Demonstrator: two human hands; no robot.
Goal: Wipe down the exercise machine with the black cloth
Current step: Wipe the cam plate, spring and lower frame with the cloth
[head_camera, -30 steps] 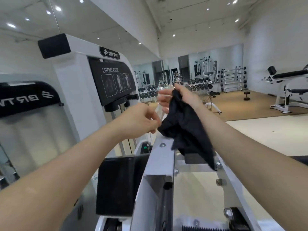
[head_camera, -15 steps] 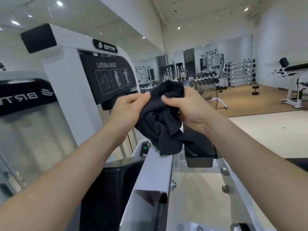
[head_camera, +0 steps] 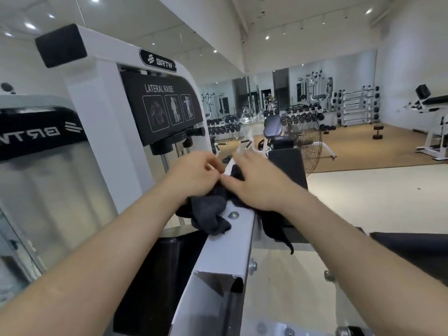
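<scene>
The black cloth lies bunched on the white metal arm of the lateral raise machine, with a corner hanging off the arm's right side. My left hand holds the cloth's left part, fingers curled. My right hand lies flat on top of the cloth and presses it onto the arm. Most of the cloth's middle is hidden under both hands.
A black pad stands just beyond my right hand. The machine's instruction panel and a black knob are to the upper left. A floor fan, dumbbell racks and a bench stand farther back.
Both hands have come down with the cloth from chest height in the air onto the white arm. The cloth, held up and bunched before, now rests pressed against the metal.
</scene>
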